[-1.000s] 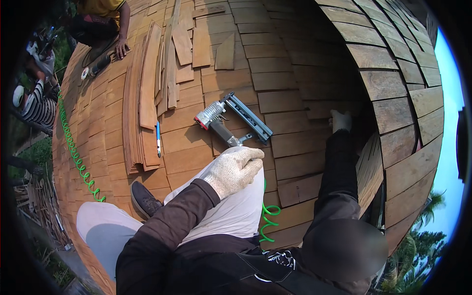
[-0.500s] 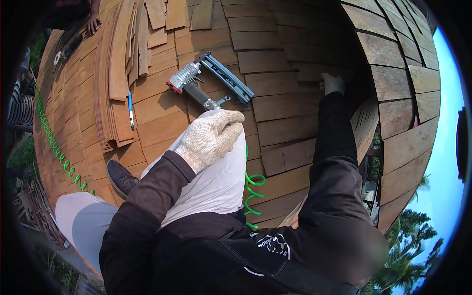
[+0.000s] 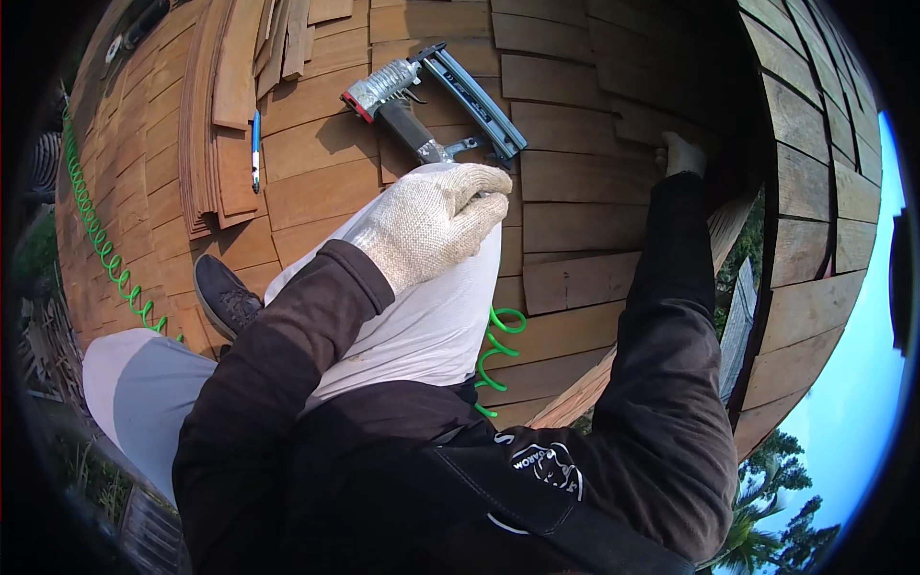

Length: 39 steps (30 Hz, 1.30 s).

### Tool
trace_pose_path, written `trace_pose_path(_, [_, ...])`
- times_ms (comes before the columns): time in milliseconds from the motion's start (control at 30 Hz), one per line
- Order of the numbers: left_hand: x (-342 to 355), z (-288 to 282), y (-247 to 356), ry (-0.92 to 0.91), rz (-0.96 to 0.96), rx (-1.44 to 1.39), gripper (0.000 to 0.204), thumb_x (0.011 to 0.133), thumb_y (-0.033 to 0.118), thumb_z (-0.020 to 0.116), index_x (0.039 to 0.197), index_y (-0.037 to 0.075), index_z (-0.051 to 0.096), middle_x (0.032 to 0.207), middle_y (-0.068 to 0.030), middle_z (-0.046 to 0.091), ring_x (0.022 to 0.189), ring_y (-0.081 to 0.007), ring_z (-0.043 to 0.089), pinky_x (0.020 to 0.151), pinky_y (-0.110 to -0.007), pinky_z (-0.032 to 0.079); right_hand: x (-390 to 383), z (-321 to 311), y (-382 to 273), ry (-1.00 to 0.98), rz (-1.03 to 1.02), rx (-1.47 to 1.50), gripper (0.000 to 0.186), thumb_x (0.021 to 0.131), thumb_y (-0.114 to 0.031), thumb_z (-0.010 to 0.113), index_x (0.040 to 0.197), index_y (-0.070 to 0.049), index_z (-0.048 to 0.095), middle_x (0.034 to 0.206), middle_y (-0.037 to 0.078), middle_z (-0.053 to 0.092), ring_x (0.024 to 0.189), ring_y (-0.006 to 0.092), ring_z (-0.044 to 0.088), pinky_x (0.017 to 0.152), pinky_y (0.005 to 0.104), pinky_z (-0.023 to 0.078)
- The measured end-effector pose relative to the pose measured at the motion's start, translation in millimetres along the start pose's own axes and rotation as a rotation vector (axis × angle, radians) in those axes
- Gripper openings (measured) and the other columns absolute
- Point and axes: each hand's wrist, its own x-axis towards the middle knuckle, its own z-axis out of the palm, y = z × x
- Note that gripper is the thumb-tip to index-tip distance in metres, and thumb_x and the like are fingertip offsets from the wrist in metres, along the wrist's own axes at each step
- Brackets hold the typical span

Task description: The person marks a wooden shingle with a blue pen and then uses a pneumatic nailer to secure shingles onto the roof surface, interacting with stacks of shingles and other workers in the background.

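The left hand (image 3: 422, 225) rests, fingers curled together, on the knee (image 3: 470, 278), likely for balance; whether the right hand (image 3: 683, 155) pinches the shaded board (image 3: 644, 124), I cannot tell.

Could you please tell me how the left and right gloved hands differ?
The left hand is sunlit; the right hand is in shade. The left hand is over the pale trouser leg; the right hand is farther out, by the wooden shingles. Both wear pale gloves with dark sleeves.
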Motion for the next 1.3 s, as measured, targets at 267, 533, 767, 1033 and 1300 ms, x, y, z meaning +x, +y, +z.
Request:
trace_pose_path(267, [0,-3,-2,-0.009,-0.002,-0.011,0.034,0.101,0.022,0.064,0.128,0.001,0.067,0.088,-0.0038,0.066,0.067,-0.0075,0.063,0.061,-0.025,0.053,11,-2,-6,-0.022,0.078,-0.16,0.05,0.086,-0.028,0.078,0.125,-0.001,0.066,0.116,0.016,0.067,0.095,0.0252,0.069,0.069,0.0351,0.056])
trace_pose_path(533, [-2,-9,6,-0.028,-0.11,-0.096,0.034,0.101,0.021,0.064,0.128,0.001,0.067,0.088,-0.0035,0.067,0.067,-0.0069,0.062,0.062,-0.024,0.052,-1,2,-16,0.076,-0.376,-1.126,0.066,0.093,-0.052,0.055,0.145,-0.01,0.056,0.136,0.022,0.061,0.128,0.0431,0.057,0.109,0.0491,0.045])
trace_pose_path(767, [-1,-5,15,-0.045,-0.166,-0.139,0.034,0.101,0.021,0.063,0.129,0.001,0.066,0.089,-0.0034,0.068,0.067,-0.0066,0.062,0.064,-0.023,0.052,-17,37,17,0.183,-0.424,-0.993,0.065,0.101,-0.056,0.041,0.154,-0.018,0.044,0.156,0.016,0.042,0.147,0.0372,0.035,0.118,0.0556,0.033])
trace_pose_path(1033, [0,-2,13,-0.056,-0.187,-0.191,0.034,0.103,0.02,0.062,0.131,0.001,0.066,0.09,-0.0038,0.069,0.068,-0.0058,0.062,0.063,-0.022,0.052,-28,46,29,0.332,-0.502,-0.989,0.072,0.1,-0.065,0.042,0.154,-0.018,0.045,0.158,0.013,0.039,0.15,0.0356,0.03,0.119,0.0615,0.027])
trace_pose_path(1300, [1,1,13,-0.053,-0.18,-0.22,0.034,0.105,0.021,0.061,0.132,0.003,0.065,0.09,-0.0038,0.071,0.066,-0.0041,0.062,0.06,-0.02,0.051,-28,47,30,0.426,-0.523,-0.922,0.075,0.096,-0.066,0.05,0.152,-0.017,0.047,0.157,0.013,0.043,0.148,0.0359,0.034,0.118,0.0599,0.029])
